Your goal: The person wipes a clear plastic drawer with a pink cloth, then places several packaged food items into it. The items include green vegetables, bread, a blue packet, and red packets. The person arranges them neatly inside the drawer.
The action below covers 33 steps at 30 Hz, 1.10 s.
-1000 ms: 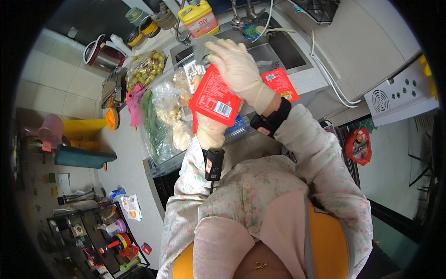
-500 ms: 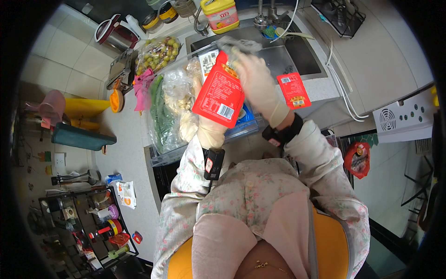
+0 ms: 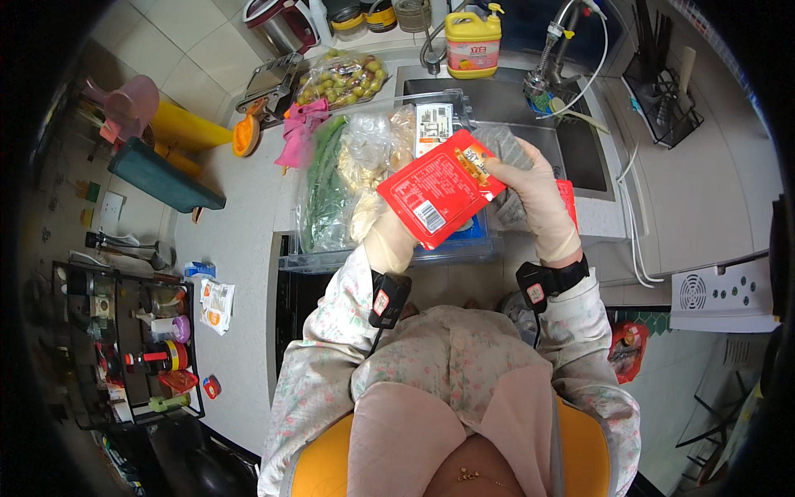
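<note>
My left hand (image 3: 392,238), in a cream glove, is closed on the lower left part of a red packet (image 3: 431,186), mostly hidden beneath it. My gloved right hand (image 3: 538,199) grips the packet's upper right corner, thumb on top, along with a crumpled grey cloth (image 3: 501,141). Underneath sits a clear plastic drawer (image 3: 348,261) holding bagged green vegetables (image 3: 319,190), pale bagged food (image 3: 373,141) and a labelled white package (image 3: 433,124). A second red packet (image 3: 567,199) shows partly behind my right hand.
The steel sink (image 3: 584,153), with a tap (image 3: 537,74) and yellow jug (image 3: 472,50), lies behind. Fruit in a bag (image 3: 339,79), a pink cloth (image 3: 302,124) and a green board (image 3: 166,174) are at left, a spice rack (image 3: 124,331) lower left, white cables (image 3: 633,232) at right.
My right hand has drawn back from over the sink toward me, now gripping the packet's corner with the grey cloth. The packet has tilted clockwise. The view has shifted.
</note>
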Available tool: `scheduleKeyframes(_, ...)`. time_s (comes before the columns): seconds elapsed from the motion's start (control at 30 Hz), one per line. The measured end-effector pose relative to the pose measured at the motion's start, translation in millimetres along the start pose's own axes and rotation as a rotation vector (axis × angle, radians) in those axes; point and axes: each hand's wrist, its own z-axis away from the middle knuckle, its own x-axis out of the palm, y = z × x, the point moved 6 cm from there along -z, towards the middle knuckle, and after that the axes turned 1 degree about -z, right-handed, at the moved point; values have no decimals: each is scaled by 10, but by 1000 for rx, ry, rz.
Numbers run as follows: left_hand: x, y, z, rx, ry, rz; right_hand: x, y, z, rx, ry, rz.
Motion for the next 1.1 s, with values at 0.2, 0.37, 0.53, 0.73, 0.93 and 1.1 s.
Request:
scheduleKeyframes(0.2, -395, 134, 204, 63, 683, -277, 180, -419, 58, -279, -4, -9)
scheduleKeyframes(0.37, 187, -16, 55, -25, -90, 259, 796, -385, 391, -794, -315, 679)
scheduleKeyframes(0.53, 90, 74, 4, 99, -90, -87, 1053, -180, 646, -687, -652, 715)
scheduleKeyframes(0.73, -82, 275, 17, 297, -5, -160, 702, -245, 548, -297, -210, 281)
scheduleKeyframes(0.93, 62, -238, -83, 661, 313, -77, 1212, 13, 433, -860, -258, 1088)
scheduleKeyframes(1.1, 182, -201, -15, 102, -305, 151, 946, -125, -163, -677, -28, 1057)
